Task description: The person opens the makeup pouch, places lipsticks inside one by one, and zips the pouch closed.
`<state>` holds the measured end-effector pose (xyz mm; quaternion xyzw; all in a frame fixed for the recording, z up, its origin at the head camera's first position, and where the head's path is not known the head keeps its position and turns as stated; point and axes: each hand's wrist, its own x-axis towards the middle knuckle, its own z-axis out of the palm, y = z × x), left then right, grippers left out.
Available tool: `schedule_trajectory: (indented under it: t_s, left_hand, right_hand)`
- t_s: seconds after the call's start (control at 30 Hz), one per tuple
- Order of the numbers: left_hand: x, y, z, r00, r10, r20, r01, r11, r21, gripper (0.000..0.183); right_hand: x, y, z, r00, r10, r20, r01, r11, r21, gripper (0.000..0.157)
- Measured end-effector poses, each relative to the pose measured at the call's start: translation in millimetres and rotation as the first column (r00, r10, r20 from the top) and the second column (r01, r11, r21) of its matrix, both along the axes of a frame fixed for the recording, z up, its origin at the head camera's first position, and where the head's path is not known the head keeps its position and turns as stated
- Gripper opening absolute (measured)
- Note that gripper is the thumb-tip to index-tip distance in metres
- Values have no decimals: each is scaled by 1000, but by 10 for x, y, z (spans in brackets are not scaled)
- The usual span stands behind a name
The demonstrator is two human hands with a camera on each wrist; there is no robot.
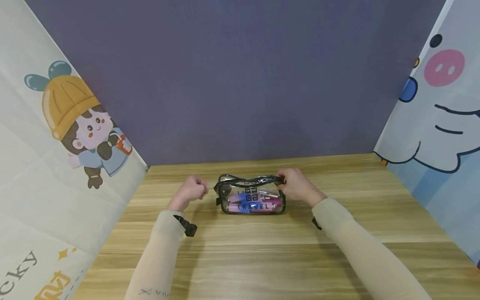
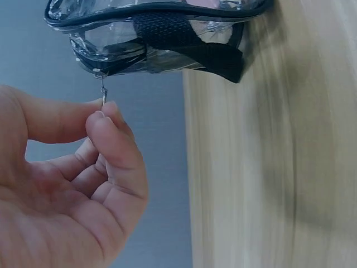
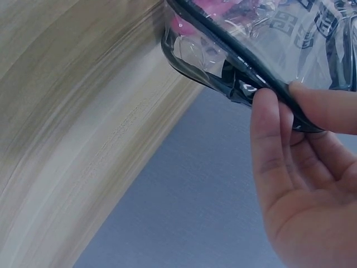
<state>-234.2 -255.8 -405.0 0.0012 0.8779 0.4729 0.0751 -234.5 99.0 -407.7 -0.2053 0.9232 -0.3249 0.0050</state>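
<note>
A clear toiletry bag (image 1: 252, 196) with black trim and the word TRAVEL stands upright on the wooden table. Through its front show several pink and blue tubes (image 1: 258, 206). My left hand (image 1: 192, 189) is at the bag's left end, where thumb and fingertips pinch a small metal zipper pull (image 2: 104, 92). A black fabric tab (image 2: 220, 58) sticks out from that end. My right hand (image 1: 296, 183) grips the upper right corner, thumb on one side of the black edge and fingers on the other, as the right wrist view shows.
The wooden table (image 1: 247, 254) meets a dark grey-purple panel (image 1: 255, 83) behind the bag. Cartoon-printed sheets hang at the left (image 1: 22, 137) and at the right (image 1: 446, 137). Both wrists wear black straps.
</note>
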Motion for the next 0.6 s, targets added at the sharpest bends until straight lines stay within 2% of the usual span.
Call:
schedule_trajectory:
  t_s: [0.33, 0.6]
  left_hand:
    - [-16, 8, -167, 1000, 18, 11, -18, 1000, 4, 24]
    - [-23, 64, -289, 999, 43, 16, -43, 999, -1, 24]
  right_hand:
    - [-1, -4, -19, 1000, -1, -18, 2, 1000, 9, 19]
    - [12, -12, 0, 1000, -11, 2, 11, 1000, 1, 20]
